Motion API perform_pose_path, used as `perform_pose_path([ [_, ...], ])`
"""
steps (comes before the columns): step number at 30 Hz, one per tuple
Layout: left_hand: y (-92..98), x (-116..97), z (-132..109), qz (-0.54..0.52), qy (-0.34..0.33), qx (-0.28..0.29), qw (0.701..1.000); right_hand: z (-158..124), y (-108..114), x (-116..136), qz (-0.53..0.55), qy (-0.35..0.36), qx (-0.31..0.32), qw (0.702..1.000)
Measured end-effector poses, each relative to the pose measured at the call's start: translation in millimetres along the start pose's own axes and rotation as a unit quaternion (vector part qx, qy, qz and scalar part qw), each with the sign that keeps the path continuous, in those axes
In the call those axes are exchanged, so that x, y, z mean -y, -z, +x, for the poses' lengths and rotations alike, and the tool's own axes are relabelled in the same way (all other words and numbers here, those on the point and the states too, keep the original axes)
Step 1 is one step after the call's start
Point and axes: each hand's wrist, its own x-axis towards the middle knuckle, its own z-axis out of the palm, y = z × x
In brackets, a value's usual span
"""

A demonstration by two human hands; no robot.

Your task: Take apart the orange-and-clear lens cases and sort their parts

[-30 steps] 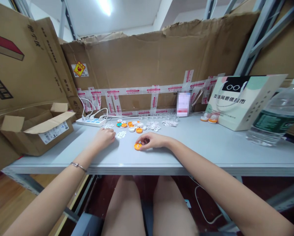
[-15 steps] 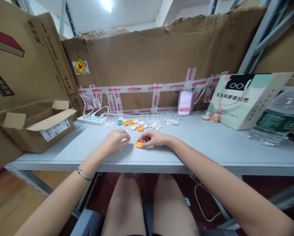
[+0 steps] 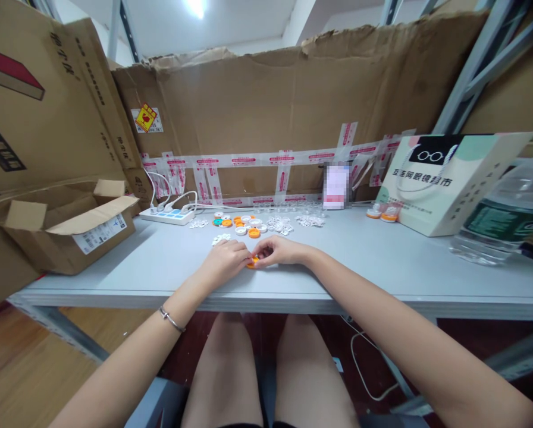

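Observation:
A round orange plastic piece (image 3: pixel 251 264) lies near the front of the grey-white table, mostly covered by fingers. My right hand (image 3: pixel 282 251) grips it from the right between thumb and fingers. From the left, my left hand (image 3: pixel 228 261) reaches its closed fingertips to the same piece. Whatever those fingertips may hold is hidden. Just beyond my left hand is a small heap of white plastic parts (image 3: pixel 221 239). Farther back lie an orange ring (image 3: pixel 254 233), a white ring (image 3: pixel 240 231) and a teal piece (image 3: pixel 217 222) among several similar ones.
Clear round pieces line the back, near a pixelated phone-like screen (image 3: pixel 336 186). A power strip (image 3: pixel 167 216) and an open cardboard box (image 3: pixel 70 232) stand left. On the right are orange-based pieces (image 3: pixel 389 215), a paper bag (image 3: pixel 431 190) and a water bottle (image 3: pixel 501 220).
My left hand has moved right and toward me, bringing its fingertips to the orange piece and uncovering the white heap behind it. My right hand has stayed in place.

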Motion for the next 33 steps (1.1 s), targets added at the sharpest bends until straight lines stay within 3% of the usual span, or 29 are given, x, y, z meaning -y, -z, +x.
perform_pose_path([
  [6, -3.3, 1, -2, 0.089, -0.072, -0.037, 0.993, 0, 0, 0, 0.001, -0.009, -0.002, 1.000],
  [11, -5.9, -1, -2, 0.143, -0.092, -0.059, 0.984, 1, 0, 0, 0.005, 0.002, -0.010, 1.000],
  [29, -7.0, -1, 5, 0.148, -0.110, -0.056, 0.981, 4, -1, -5, -0.008, 0.005, -0.021, 1.000],
  [33, -2.6, 0, 10, 0.148, -0.121, -0.032, 0.981, 4, -1, -5, -0.009, 0.007, -0.023, 1.000],
])
